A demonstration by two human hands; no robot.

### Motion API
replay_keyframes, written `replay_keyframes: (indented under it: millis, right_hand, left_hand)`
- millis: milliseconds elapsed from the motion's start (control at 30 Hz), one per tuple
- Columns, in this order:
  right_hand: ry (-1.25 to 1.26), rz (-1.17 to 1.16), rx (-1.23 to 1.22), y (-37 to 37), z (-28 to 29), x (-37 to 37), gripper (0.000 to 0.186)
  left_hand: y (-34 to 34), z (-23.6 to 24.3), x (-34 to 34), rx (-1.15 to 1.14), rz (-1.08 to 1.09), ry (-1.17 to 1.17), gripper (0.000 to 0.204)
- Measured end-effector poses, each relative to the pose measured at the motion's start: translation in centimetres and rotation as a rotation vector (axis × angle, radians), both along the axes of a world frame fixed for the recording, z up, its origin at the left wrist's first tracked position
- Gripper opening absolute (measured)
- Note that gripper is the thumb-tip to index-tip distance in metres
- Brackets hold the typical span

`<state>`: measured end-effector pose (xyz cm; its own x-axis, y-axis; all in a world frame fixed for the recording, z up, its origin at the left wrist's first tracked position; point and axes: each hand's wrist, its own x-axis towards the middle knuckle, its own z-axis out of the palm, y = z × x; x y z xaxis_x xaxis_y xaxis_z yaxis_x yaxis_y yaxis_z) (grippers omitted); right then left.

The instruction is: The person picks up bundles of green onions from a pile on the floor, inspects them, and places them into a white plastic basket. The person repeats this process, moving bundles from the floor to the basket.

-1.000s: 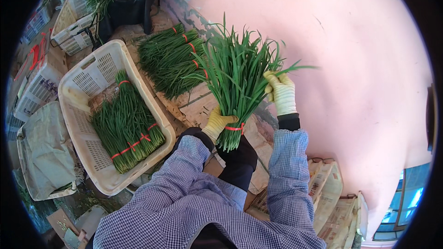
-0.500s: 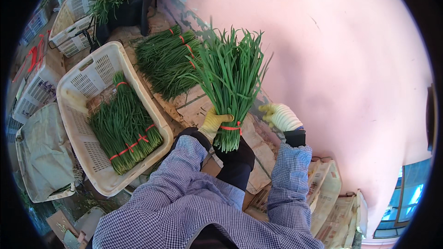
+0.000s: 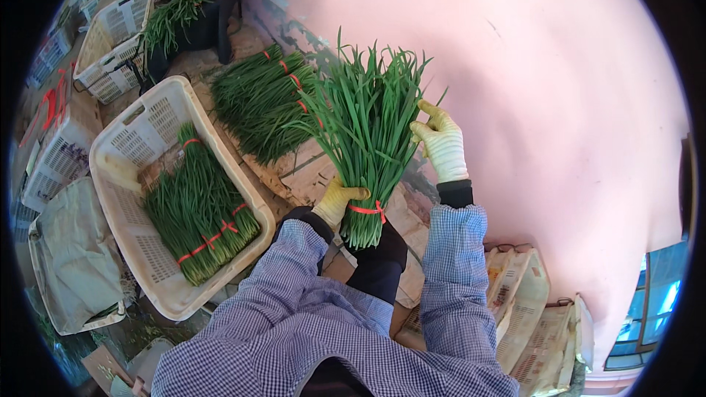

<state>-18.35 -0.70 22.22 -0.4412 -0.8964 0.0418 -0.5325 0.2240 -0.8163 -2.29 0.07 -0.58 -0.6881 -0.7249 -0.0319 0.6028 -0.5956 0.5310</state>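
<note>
A bundle of garlic chives (image 3: 368, 140), long flat green leaves tied near the cut ends with a red band, stands upright in front of me. My left hand (image 3: 337, 202), in a yellow-and-white work glove, grips it low by the band, thumb across the stems. My gloved right hand (image 3: 440, 140) is raised at the bundle's right edge, with finger and thumb apart beside the outer leaves. Whether it touches a leaf is unclear. To the left, a white plastic crate (image 3: 262, 224) holds several banded chive bundles (image 3: 202, 209).
More banded chives (image 3: 261, 103) lie on floor sheeting beyond the crate. At the upper left another person (image 3: 195, 0) handles loose chives. A pink wall (image 3: 559, 103) rises on the right, with worn crates (image 3: 515, 287) below it. A cloth-covered crate (image 3: 77, 246) stands far left.
My right hand has moved up from beside the band to the upper leaves' right edge. My left hand keeps its grip on the bundle, which has barely shifted.
</note>
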Motion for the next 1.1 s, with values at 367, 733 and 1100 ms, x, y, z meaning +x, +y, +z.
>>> replay_keyframes:
  millis: [367, 733, 1100]
  right_hand:
    - [0.08, 0.005, 0.029, -1.3, -0.6, -2.1, 0.016]
    - [-0.258, -0.127, -0.206, 2.0, 3.1, -2.4, 0.028]
    - [-0.388, 0.06, -0.167, 3.9, -11.0, 0.1, 0.079]
  left_hand:
    - [0.2, 0.3, -0.4, -0.017, -0.047, 0.007, 0.051]
    - [-0.1, 2.2, 0.9, 0.045, -0.034, 0.015, 0.048]
    - [0.4, 3.0, 0.6, 0.037, -0.026, -0.062, 0.045]
